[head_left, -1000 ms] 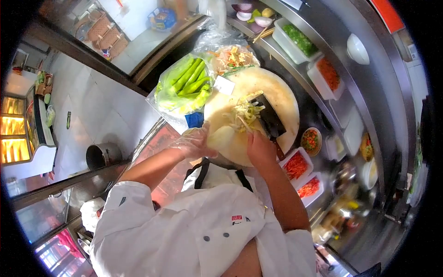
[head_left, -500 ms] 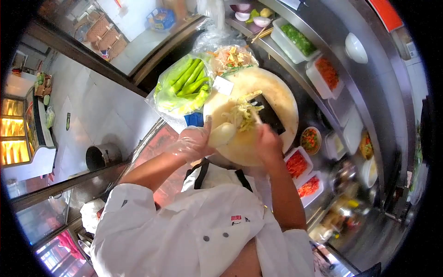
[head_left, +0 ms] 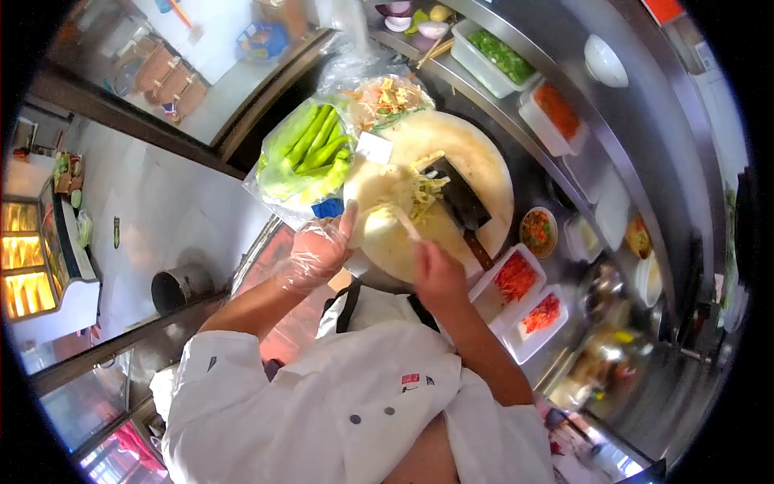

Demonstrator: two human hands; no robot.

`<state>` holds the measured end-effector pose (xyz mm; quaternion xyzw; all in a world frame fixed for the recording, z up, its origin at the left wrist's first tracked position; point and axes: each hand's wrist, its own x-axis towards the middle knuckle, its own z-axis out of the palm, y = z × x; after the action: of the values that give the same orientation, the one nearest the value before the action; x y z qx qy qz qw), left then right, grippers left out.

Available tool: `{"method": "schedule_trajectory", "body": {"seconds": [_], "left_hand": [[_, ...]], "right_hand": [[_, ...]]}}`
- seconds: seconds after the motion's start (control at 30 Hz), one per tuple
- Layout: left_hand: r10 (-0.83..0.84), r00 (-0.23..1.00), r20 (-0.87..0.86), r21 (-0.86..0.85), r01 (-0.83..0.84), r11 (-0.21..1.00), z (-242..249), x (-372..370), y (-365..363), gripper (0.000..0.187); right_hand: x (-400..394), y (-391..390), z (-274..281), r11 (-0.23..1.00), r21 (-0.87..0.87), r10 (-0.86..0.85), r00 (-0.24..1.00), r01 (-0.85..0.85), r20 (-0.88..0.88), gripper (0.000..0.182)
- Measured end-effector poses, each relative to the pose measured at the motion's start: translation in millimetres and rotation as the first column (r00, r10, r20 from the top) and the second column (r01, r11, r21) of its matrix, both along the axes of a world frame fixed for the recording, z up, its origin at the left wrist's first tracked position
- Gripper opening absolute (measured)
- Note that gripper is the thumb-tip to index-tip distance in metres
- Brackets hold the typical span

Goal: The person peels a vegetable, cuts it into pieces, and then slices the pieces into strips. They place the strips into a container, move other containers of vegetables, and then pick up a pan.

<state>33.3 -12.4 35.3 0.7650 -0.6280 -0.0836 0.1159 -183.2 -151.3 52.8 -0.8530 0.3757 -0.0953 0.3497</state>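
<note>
My left hand (head_left: 316,252), in a clear plastic glove, is at the left edge of the round chopping board (head_left: 492,161). Its fingers are around a pale, bread-like round (head_left: 380,235), whose outline blends into the board. Bare, my right hand (head_left: 439,274) is closed on a pale, narrow, flat-ended utensil (head_left: 405,223), tilted towards the shredded yellow-green vegetable (head_left: 426,194). A dark cleaver (head_left: 455,198) lies flat on the board beside the shreds, handle towards me.
A plastic bag of long green peppers (head_left: 310,149) and a bag of mixed shreds (head_left: 391,101) adjoin the board. Tubs of red shreds (head_left: 516,278), a bowl of chopped vegetables (head_left: 538,231) and a tub of chopped greens (head_left: 498,56) stand to the right. A metal shelf (head_left: 548,64) curves behind.
My right hand has moved left and towards me with the utensil, uncovering the cleaver's handle. My left hand has shifted slightly left, and the whole view has moved a little.
</note>
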Motion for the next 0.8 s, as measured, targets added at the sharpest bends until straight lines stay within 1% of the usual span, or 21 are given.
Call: {"method": "schedule_trajectory", "body": {"seconds": [0.03,0.07,0.13,0.17,0.23,0.3,0.33,0.37,0.4,0.43,0.47,0.5,0.53,0.57,0.6,0.63,0.67,0.7,0.73,0.77,0.8], "left_hand": [[-0.009,1.0,0.007,0.068,0.009,0.998,4.0,-2.1,-4.0,0.089],[-0.021,1.0,0.005,0.067,0.021,0.998,1.9,-3.8,-5.8,0.089],[-0.046,0.999,0.029,0.014,0.045,0.999,-7.9,-5.7,-8.1,0.088],[-0.048,0.998,0.028,0.011,0.048,0.999,-14.6,-7.0,-7.8,0.088],[-0.032,0.999,0.0,0.008,0.032,0.999,-25.1,-9.9,-4.5,0.083],[-0.019,1.0,-0.015,-0.018,0.019,1.0,-22.4,-10.6,-0.5,0.081],[-0.005,1.0,-0.029,-0.042,0.003,0.999,-21.6,-9.4,0.0,0.079],[0.001,1.0,-0.024,-0.084,-0.003,0.996,-22.3,-8.6,0.3,0.078],[0.004,1.0,-0.028,-0.078,-0.006,0.997,-24.2,-9.2,2.6,0.078],[0.015,0.998,-0.055,-0.124,-0.021,0.992,-26.1,-9.8,4.2,0.079],[0.021,0.997,-0.078,-0.176,-0.035,0.984,-26.5,-8.6,2.7,0.081],[0.018,0.997,-0.073,-0.179,-0.031,0.983,-20.1,-8.5,1.3,0.081],[0.027,0.989,-0.145,-0.204,-0.057,0.977,-6.6,-10.1,1.2,0.081],[0.033,0.976,-0.216,-0.225,-0.083,0.971,8.2,-12.1,1.4,0.081],[0.028,0.977,-0.211,-0.225,-0.076,0.971,22.8,-15.2,1.2,0.081],[0.077,0.931,-0.356,-0.182,-0.15,0.972,39.6,-19.3,0.0,0.08],[0.126,0.862,-0.492,-0.129,-0.216,0.968,58.5,-23.3,-1.5,0.08],[0.189,0.753,-0.63,-0.015,-0.256,0.967,81.4,-26.3,-3.3,0.078],[0.188,0.754,-0.63,-0.017,-0.256,0.967,71.8,-19.6,-7.0,0.078],[0.102,0.427,-0.898,0.122,0.019,0.992,53.3,-8.3,-10.9,0.081],[0.127,0.005,-0.992,0.122,0.319,0.94,43.7,-2.7,-10.0,0.084]], "right_hand": [[3.9,6.1,0.8,0.996,-0.006,0.093,0.991,-0.094,-0.099,0.028],[7.8,10.8,0.2,0.997,-0.007,0.081,0.992,-0.082,-0.101,0.028],[15.8,11.9,-2.9,0.988,-0.033,0.136,0.962,-0.148,-0.236,0.028],[17.2,3.3,-7.6,0.989,-0.036,0.133,0.962,-0.146,-0.237,0.028],[11.2,-22.2,-28.0,0.999,0.003,0.033,0.931,-0.035,-0.364,0.031],[-20.2,-44.9,-77.1,0.999,-0.009,0.036,0.928,-0.043,-0.371,0.031],[-27.6,-54.5,-91.0,0.998,-0.019,0.041,0.925,-0.052,-0.378,0.032],[-26.1,-60.2,-87.6,0.998,-0.022,0.045,0.926,-0.057,-0.374,0.032],[-27.6,-59.9,-76.6,1.0,-0.023,-0.026,0.953,0.019,-0.302,0.034],[-29.8,-57.6,-65.4,0.995,-0.019,-0.101,0.968,0.1,-0.23,0.037],[-27.8,-55.8,-54.4,0.995,-0.019,-0.104,0.968,0.102,-0.229,0.037],[-23.2,-53.7,-43.5,0.989,0.015,-0.146,0.984,0.149,-0.105,0.036],[-20.0,-52.6,-38.7,0.98,0.056,-0.192,0.981,0.191,0.021,0.036],[-23.2,-53.5,-46.7,0.979,0.057,-0.196,0.98,0.195,0.026,0.036],[-31.0,-54.0,-61.7,0.985,0.057,-0.164,0.986,0.163,0.007,0.036],[-36.1,-53.1,-69.6,0.99,0.056,-0.132,0.991,0.133,-0.012,0.036],[-38.8,-50.5,-68.7,0.989,0.054,-0.139,0.99,0.139,-0.008,0.036],[-40.6,-49.8,-66.7,0.968,0.168,-0.189,0.982,0.186,0.0,0.036],[-41.7,-48.8,-65.4,0.932,0.284,-0.235,0.972,0.225,0.0,0.037],[-42.5,-47.9,-68.6,0.932,0.287,-0.231,0.973,0.222,0.0,0.037],[-43.8,-46.3,-75.1,0.926,0.315,-0.232,0.972,0.209,0.038,0.035]]}}
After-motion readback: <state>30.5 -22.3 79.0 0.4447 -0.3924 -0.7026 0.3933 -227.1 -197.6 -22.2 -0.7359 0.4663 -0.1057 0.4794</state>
